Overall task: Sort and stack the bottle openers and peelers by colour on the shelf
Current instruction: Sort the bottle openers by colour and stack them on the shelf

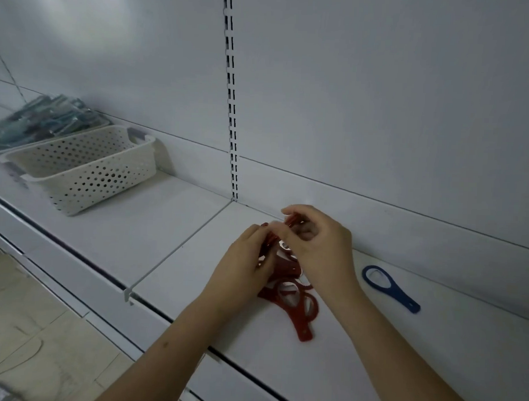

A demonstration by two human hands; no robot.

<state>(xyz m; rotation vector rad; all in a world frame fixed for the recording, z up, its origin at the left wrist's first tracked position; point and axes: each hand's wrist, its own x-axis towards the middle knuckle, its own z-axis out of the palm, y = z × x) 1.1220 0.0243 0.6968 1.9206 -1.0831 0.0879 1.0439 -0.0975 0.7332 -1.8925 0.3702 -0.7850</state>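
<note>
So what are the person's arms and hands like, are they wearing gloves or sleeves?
No gloves and no sleeves in view. Both forearms are bare right down to the bottom edge of the picture. The left hand and right hand are bare too, and no ring, watch or bracelet shows on them.

No text, label, brand or number can be read anywhere in this view.

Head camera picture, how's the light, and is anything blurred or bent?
Head view: soft, dim, even light, with a pale glare patch on the back panel upper left; wide-angle bending curves the shelf edge; the fingers over the red openers look smeared, while the blue opener reads sharp.
</note>
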